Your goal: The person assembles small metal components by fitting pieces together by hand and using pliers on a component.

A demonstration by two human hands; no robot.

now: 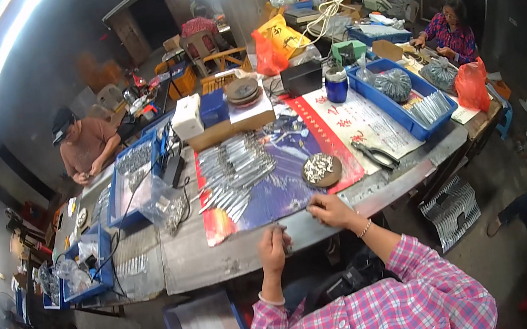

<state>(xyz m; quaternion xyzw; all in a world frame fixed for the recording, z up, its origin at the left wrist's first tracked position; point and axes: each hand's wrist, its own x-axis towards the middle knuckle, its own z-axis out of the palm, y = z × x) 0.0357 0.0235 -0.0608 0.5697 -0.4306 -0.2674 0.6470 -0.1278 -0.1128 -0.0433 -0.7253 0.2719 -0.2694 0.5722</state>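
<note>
My left hand (pixel 273 248) is closed at the near edge of the metal-topped table, and what it holds, if anything, is too small to make out. To its right, my right hand (pixel 331 211) has its fingers pinched together just below a round brown dish (pixel 334 175) of small silvery pieces (pixel 318 167). Whatever sits between those fingertips is hidden. Beyond my hands, a pile of slim silvery metal strips (pixel 233 165) lies on a printed poster (pixel 289 154). A pair of dark-handled pliers (pixel 375 155) rests on the poster's paler right part.
Blue trays hold bagged parts (pixel 391 85) at the right and loose parts (pixel 135 160) at the left. A blue jar (pixel 336 85) and a black box (pixel 303 79) stand farther back. One person (pixel 87 148) works at the left, another (pixel 452 30) at the far right.
</note>
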